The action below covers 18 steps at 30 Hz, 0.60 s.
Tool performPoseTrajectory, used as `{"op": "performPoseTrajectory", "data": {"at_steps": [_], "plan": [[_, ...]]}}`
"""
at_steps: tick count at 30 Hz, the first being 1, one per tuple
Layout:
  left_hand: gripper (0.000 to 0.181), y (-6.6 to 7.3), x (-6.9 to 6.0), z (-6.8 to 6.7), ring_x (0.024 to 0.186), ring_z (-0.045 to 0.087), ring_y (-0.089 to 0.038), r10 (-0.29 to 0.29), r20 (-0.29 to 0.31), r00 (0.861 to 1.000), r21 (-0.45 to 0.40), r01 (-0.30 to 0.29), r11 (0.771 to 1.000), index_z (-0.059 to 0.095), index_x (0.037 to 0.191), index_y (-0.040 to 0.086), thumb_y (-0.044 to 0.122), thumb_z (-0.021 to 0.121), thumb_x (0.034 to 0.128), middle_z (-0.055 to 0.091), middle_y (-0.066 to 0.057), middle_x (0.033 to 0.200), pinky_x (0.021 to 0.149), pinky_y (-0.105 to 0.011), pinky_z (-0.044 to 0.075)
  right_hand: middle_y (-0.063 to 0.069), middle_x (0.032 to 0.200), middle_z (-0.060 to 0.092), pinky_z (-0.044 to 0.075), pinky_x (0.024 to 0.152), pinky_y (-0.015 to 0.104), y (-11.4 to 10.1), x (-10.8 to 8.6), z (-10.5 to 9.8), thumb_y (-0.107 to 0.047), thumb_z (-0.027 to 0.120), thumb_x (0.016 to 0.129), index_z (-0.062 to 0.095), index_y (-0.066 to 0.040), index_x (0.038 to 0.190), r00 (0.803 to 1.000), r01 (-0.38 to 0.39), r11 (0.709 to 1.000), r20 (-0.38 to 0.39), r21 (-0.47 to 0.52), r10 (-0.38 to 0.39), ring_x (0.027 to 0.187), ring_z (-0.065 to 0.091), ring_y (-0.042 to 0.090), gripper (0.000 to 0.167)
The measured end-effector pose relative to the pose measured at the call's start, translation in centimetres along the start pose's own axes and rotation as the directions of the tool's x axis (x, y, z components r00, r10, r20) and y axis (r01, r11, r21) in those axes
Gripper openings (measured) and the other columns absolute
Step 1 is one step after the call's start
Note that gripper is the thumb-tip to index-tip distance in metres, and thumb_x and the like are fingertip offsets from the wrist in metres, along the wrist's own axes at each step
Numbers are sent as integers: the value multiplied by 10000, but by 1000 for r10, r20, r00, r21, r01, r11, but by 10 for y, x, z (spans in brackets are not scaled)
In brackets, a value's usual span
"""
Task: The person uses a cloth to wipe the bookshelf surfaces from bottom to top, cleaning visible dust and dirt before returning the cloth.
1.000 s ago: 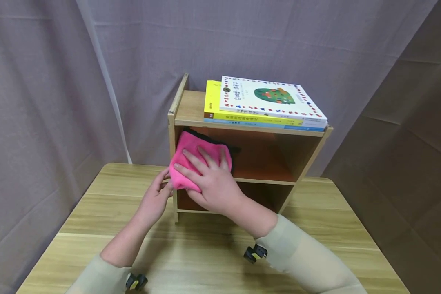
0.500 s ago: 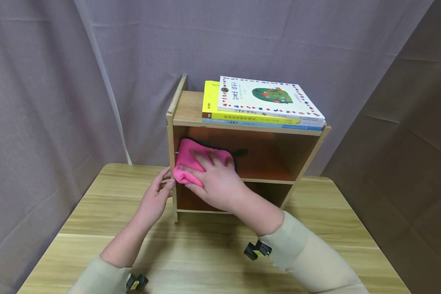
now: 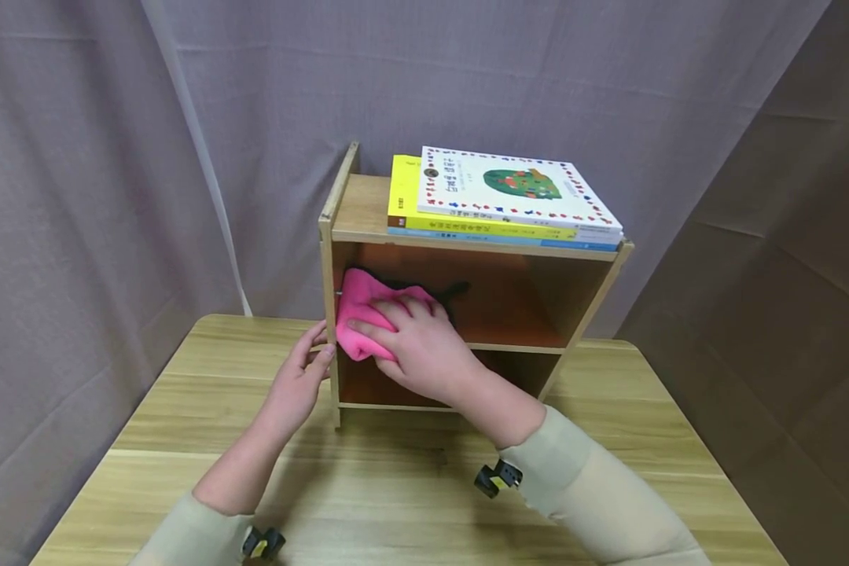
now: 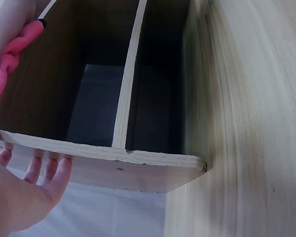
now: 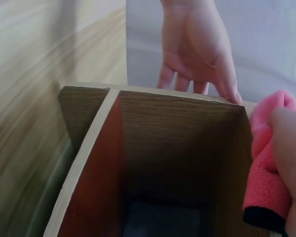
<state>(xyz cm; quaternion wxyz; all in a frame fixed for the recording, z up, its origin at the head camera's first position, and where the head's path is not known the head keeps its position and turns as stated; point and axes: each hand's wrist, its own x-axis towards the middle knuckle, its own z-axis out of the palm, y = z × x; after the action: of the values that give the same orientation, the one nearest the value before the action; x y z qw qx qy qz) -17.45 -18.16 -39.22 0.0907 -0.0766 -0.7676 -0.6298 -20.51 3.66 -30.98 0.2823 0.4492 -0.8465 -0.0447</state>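
Note:
A small wooden bookshelf [image 3: 523,303] stands on the table, its open front towards me. My right hand [image 3: 428,350] holds a pink cloth [image 3: 359,314] with a dark edge at the left of the upper compartment. In the right wrist view the cloth [image 5: 266,185] is bunched under the hand, whose fingertips are hidden. My left hand [image 3: 299,385] grips the bookshelf's left side panel. The left wrist view has that hand's fingers [image 4: 59,177] against the panel's outer face, with the thumb at the front edge.
Several books lie stacked on the bookshelf's top board, a white one [image 3: 516,189] uppermost and a yellow one [image 3: 405,189] beneath. Below the middle board is a lower compartment [image 3: 368,389]. Grey curtains [image 3: 269,118] hang behind the wooden table [image 3: 368,503].
The cloth, earlier spread higher over the panel's front edge, has slid lower and a little right and bunched up. My right hand's fingers have bent more. The left hand keeps its place.

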Motion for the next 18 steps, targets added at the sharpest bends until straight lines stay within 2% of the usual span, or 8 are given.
{"op": "performPoseTrajectory", "data": {"at_steps": [9, 18], "plan": [[510, 0, 0, 0, 1233, 506, -320, 2, -1, 1000, -11, -2, 1000, 329, 1538, 135, 282, 459, 1068, 431, -177, 1408, 995, -487, 476, 64, 1388, 535, 507, 843, 548, 6, -9, 2, -296, 796, 843, 614, -266, 1353, 993, 59, 997, -104, 54, -53, 1262, 467, 350, 542], [528, 1, -1, 0, 1232, 503, -335, -7, -3, 1000, 0, 7, 1000, 305, 1547, 119, 286, 454, 1069, 413, -187, 1429, 1007, -494, 471, 108, 1384, 547, 530, 869, 461, 11, -14, -2, -236, 841, 806, 632, -217, 1345, 979, 94, 987, -192, 129, -68, 1219, 514, 340, 579]]}}
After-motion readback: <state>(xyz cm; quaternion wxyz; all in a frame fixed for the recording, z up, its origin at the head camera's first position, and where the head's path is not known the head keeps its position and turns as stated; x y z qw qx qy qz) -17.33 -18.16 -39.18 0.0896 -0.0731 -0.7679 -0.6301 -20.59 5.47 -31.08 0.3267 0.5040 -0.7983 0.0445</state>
